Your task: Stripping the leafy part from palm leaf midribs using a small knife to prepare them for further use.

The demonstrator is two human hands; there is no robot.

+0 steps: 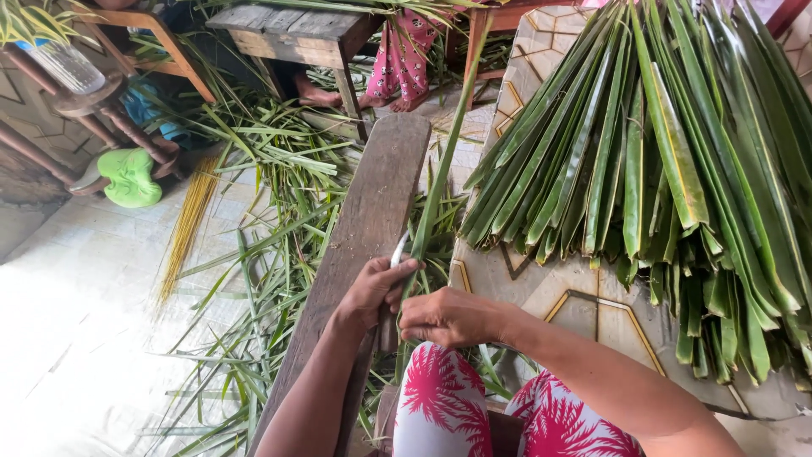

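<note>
- We take the wooden plank (372, 220) as landmark; it slants up the middle of the floor from near our lap.
- Left hand (372, 292) rests on the plank's right edge, clenched on a small knife (399, 250); the pale blade pokes up out of the fist.
- Right hand (448, 317) sits just right of the plank, near its lower end, pinching the base of a long green leaf (440, 169).
- The leaf runs up along the plank's right side, touching the blade near the left hand.
- Pile of trimmed leaves (660, 152) lies well right of the plank on a patterned table (584, 313).
- Loose leaf scraps (271, 254) litter the floor left of the plank; bundle of yellow sticks (182, 228) further left.
- Another person's feet (389, 97) beyond the plank's far end, by a wooden bench (296, 34).
- Risk, as we judge it: the blade is very close to the right fingers; a slip along the leaf could cut them.
- The leaf could also tear unevenly if the blade wanders off the rib.
</note>
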